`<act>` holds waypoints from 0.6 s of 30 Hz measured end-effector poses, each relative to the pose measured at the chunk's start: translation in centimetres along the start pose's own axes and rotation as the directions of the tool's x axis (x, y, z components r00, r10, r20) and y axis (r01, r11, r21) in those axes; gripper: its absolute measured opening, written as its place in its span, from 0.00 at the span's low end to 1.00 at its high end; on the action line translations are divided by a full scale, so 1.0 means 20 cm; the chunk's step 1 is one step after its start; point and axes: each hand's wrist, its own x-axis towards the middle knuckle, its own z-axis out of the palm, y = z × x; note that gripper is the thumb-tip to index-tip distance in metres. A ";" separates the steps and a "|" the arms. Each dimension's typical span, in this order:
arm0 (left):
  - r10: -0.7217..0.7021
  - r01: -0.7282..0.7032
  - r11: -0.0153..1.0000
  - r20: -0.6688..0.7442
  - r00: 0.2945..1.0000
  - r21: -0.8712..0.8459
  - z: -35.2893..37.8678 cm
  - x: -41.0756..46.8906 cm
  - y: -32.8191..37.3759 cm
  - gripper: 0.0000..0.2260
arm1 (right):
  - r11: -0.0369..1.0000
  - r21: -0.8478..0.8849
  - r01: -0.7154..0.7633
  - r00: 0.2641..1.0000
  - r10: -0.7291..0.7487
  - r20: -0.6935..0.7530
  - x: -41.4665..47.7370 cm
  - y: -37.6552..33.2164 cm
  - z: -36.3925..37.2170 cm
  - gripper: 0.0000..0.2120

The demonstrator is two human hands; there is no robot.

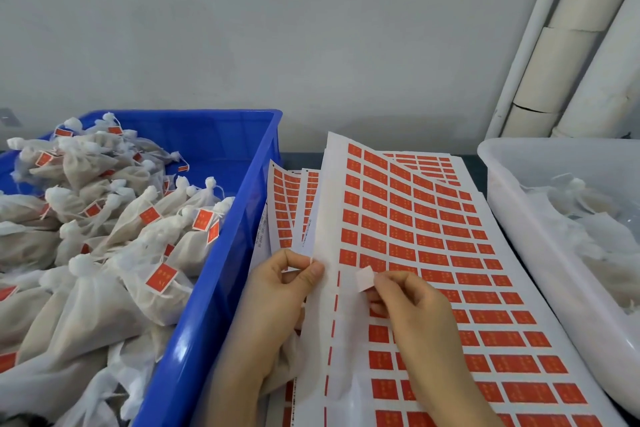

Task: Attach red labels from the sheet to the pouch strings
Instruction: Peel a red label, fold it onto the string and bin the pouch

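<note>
Head view: white mesh pouches (145, 218) in the blue plastic crate (221, 270) are tagged; right fingers (384, 280) pinch a half-peeled red label (364, 278), left fingers (311, 270) pinch the white label sheet (332, 184).

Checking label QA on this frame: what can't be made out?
Print on the red labels: head view, too small and blurred.
Face of the peeled label in the right hand: head view, only its white back shows.
Most of the lower sheets: head view, covered by the top sheet that the left hand pinches.
Contents of the white tub: head view, blurred, cut off by the right edge.
</note>
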 end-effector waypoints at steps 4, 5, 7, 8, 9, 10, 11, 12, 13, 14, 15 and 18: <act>0.004 -0.005 1.000 -0.073 0.997 -0.011 0.00 0.01 0.01 0.04 | 0.990 0.121 -0.077 0.992 0.088 -0.086 0.03 0.01 -0.04 0.08; 0.022 -0.025 0.999 -0.100 0.995 -0.021 -0.01 0.01 0.01 0.05 | 0.987 0.143 -0.070 0.990 0.087 -0.114 0.04 0.01 -0.04 0.08; 0.061 -0.068 0.997 -0.151 0.987 -0.044 -0.02 0.01 0.02 0.07 | 0.982 0.183 -0.040 0.983 0.071 -0.168 0.04 0.00 -0.05 0.07; 0.077 -0.088 0.994 -0.161 0.984 -0.062 -0.03 0.01 0.03 0.09 | 0.976 0.218 -0.018 0.980 0.061 -0.190 0.03 -0.01 -0.05 0.06; 0.092 -0.107 0.990 -0.150 0.984 -0.096 -0.04 0.00 0.04 0.11 | 0.966 0.259 0.007 0.977 0.049 -0.209 0.03 -0.02 -0.05 0.06; 0.102 -0.120 0.979 -0.114 0.988 -0.163 -0.05 -0.01 0.05 0.12 | 0.956 0.289 0.038 0.972 0.031 -0.231 0.02 -0.03 -0.06 0.06; 0.108 -0.120 0.960 -0.059 0.992 -0.254 -0.06 -0.03 0.06 0.12 | 0.950 0.304 0.070 0.966 0.011 -0.258 0.02 -0.04 -0.06 0.07; 0.122 -0.109 0.931 0.013 0.992 -0.349 -0.08 -0.04 0.07 0.11 | 0.948 0.303 0.101 0.960 -0.013 -0.280 0.02 -0.05 -0.07 0.08; 0.149 -0.093 0.900 0.101 0.984 -0.426 -0.10 -0.06 0.09 0.11 | 0.948 0.291 0.130 0.955 -0.041 -0.294 0.02 -0.05 -0.07 0.09; 0.191 -0.074 0.872 0.197 0.962 -0.484 -0.11 -0.09 0.10 0.12 | 0.949 0.274 0.157 0.952 -0.071 -0.297 0.02 -0.06 -0.08 0.10; 0.236 -0.050 0.845 0.287 0.928 -0.532 -0.11 -0.11 0.11 0.15 | 0.949 0.257 0.181 0.950 -0.101 -0.295 0.02 -0.07 -0.08 0.11; 0.282 -0.016 0.820 0.380 0.881 -0.572 -0.07 -0.14 0.11 0.16 | 0.941 0.244 0.233 0.951 -0.168 -0.258 0.01 -0.09 -0.07 0.11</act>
